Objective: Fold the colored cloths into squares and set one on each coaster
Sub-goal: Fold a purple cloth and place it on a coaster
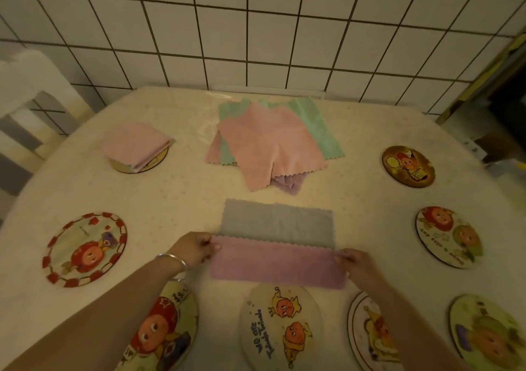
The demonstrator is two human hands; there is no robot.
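Worktop [185,199], cream-covered, set against a white tiled wall. Purple cloth [277,265], near centre, partly folded: its near edge is lifted over the grey underside. Left hand [193,249] (bangle at the wrist) pinches the cloth's left corner between curled fingers; right hand [357,265] pinches the right corner likewise. Pile of unfolded cloths [270,142], pink, green and purple, beyond it. Folded pink cloth [138,145] resting on the far-left coaster [125,168]. Other round picture coasters lie around the worktop's edge, among them a red-rimmed coaster [85,249] at left.
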